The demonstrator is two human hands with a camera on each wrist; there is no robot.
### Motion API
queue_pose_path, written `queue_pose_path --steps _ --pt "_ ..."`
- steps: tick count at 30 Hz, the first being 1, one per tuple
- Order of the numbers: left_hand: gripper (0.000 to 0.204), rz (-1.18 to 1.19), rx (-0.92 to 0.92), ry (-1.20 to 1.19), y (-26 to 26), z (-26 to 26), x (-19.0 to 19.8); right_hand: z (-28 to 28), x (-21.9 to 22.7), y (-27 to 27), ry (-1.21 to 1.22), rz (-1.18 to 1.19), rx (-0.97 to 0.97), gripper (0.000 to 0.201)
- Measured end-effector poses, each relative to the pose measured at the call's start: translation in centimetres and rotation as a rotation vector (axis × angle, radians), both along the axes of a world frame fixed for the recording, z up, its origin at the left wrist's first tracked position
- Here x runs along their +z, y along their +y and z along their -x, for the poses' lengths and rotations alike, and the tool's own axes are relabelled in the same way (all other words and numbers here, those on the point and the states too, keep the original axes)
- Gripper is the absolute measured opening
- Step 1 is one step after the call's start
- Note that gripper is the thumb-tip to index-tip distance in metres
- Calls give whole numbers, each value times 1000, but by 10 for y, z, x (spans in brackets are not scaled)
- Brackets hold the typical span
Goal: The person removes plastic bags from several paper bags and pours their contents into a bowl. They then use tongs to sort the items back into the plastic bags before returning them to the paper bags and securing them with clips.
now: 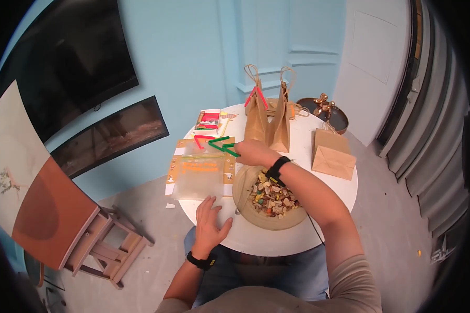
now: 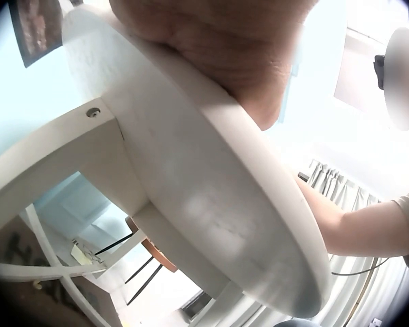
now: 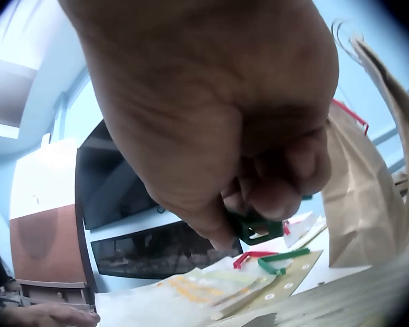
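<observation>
Nearest the head camera, at six o'clock, a taupe short-sleeved shirt (image 1: 256, 300) and blue jeans (image 1: 222, 276) meet the near edge of the round white surface (image 1: 250, 241). The green plastic clip (image 1: 230, 150) is left of the surface's middle, towards ten o'clock, in the right hand (image 1: 257, 154); that grip pinches it between thumb and curled fingers. A second green clip, bent in a V (image 1: 218, 140), lies just beside it, with a pinkish-red clip (image 1: 203, 137) on its left.

Below these, at nine o'clock, a frosted clear pouch with orange print (image 1: 199, 182) lies on a tan patterned sheet (image 1: 228, 169). The left hand (image 1: 209, 227), its grip released and fingers spread, is at eight o'clock by the pouch's near edge; whether the fingertips touch it, I cannot tell.

A wide tan bowl (image 1: 240, 194) of mixed colourful pieces (image 1: 272, 198) sits under the right forearm at six o'clock. At twelve stand two brown paper bags with twisted handles (image 1: 257, 122), the left one carrying a red clip (image 1: 259, 95); a smaller brown bag (image 1: 333, 159) is at three.
</observation>
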State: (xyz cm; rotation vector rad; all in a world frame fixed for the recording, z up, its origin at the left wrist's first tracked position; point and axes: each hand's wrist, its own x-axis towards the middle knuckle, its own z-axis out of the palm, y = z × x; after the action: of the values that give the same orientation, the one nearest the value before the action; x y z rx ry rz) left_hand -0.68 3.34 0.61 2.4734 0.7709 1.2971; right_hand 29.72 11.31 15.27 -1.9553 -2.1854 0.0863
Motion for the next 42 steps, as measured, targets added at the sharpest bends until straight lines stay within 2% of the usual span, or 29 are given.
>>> queue_pose_path --steps 2,5,9,12,15,16,19,21,25,26,28,29,33,38,40,42 --pt "48 3 -4 -2 1 0 1 9 -6 18 9 44 -23 21" --pt "48 18 -12 -2 1 0 3 0 -54 85 55 -86 -56 31" --pt "48 15 -20 -1 3 0 4 12 -51 94 175 -188 -113 36" --pt "48 3 -16 5 3 1 2 3 -61 88 224 -273 -53 42" --pt "48 4 -15 -2 3 1 0 -8 -21 49 232 -186 -188 44" --pt "48 7 -16 -8 3 0 -1 -17 -18 38 290 -280 -212 33" --pt "48 1 -15 -5 2 0 -1 -56 -3 26 272 -381 -458 33" --pt "46 6 -15 -18 1 0 -1 -83 4 14 355 -556 -599 34" --pt "44 6 -13 -27 1 -1 0 -99 30 -13 429 -772 -846 39" --pt "45 3 -15 -24 1 -1 0 -111 17 -4 405 -828 -870 42" --pt "47 -4 -20 -15 2 0 0 -138 -4 7 331 -735 -811 40" --pt "46 -1 -20 -12 2 0 0 -146 -7 8 295 -690 -780 39" --pt "46 -2 -21 -7 2 2 0 -171 1 6 301 -834 -792 35" --pt "48 11 -42 -13 4 2 -1 -166 62 -81 260 -1007 -703 33" --pt "50 43 -60 -17 1 2 3 -150 74 -142 273 -1072 -663 32" --pt "53 61 -107 -25 -5 0 22 -123 83 -210 289 -1122 -624 31"
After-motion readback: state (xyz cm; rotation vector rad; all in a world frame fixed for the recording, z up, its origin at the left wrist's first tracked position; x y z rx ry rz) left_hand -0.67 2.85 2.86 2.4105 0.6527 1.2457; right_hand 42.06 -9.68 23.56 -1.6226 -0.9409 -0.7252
